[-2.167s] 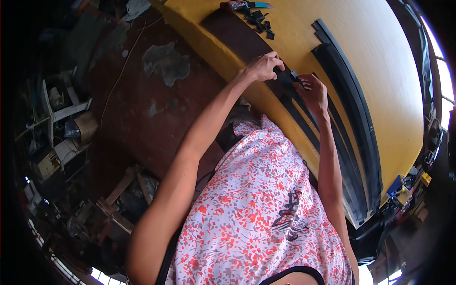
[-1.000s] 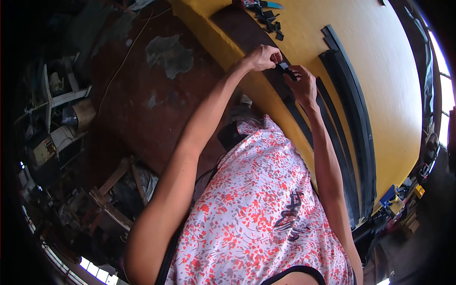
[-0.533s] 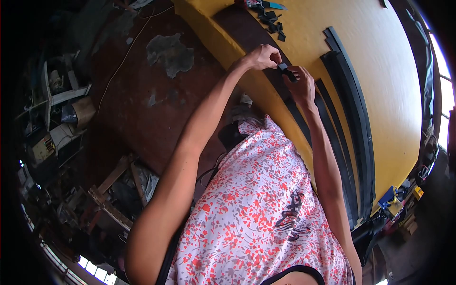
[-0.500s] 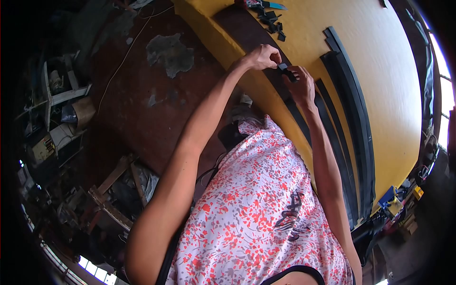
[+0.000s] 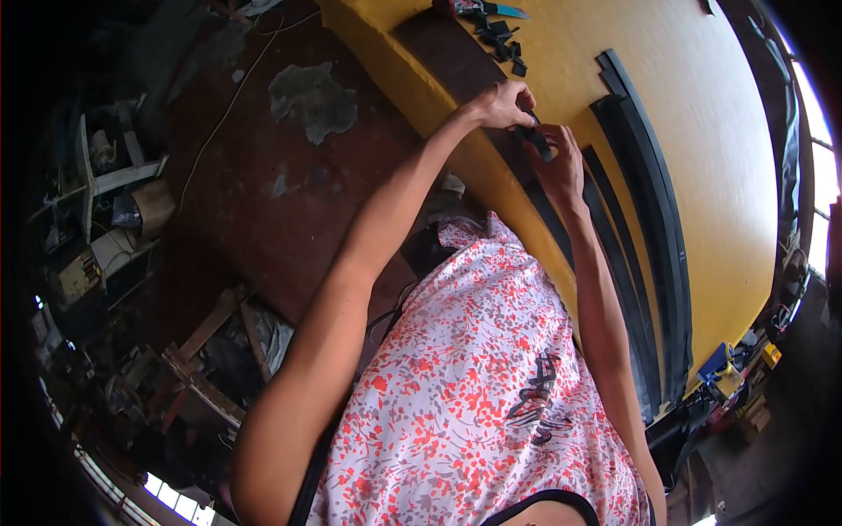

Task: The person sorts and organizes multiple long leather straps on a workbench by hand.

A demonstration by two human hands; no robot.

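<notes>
Both of my hands meet over the near edge of a yellow-covered table (image 5: 719,175), at a small black strip (image 5: 538,145) of what looks like rubber or leather. My left hand (image 5: 504,105) pinches its far end between thumb and fingertips. Curled around the near end is my right hand (image 5: 560,162), its thumb and fingers closed on the strip. The fingers partly cover the piece, so its full shape is hidden. Beneath the hands lies a dark brown strip (image 5: 447,53) along the table's edge.
Long black strips (image 5: 649,184) lie lengthwise on the table, right of my right hand. Small black scraps (image 5: 500,39) and a blue-bladed knife (image 5: 507,10) are at the far end. A wooden frame (image 5: 206,377) stands on the floor at left. Blue and yellow items (image 5: 724,373) sit beyond the near corner.
My left hand has shifted slightly right, closer to the right hand. The strip has turned: its grey face no longer shows and its dark side does.
</notes>
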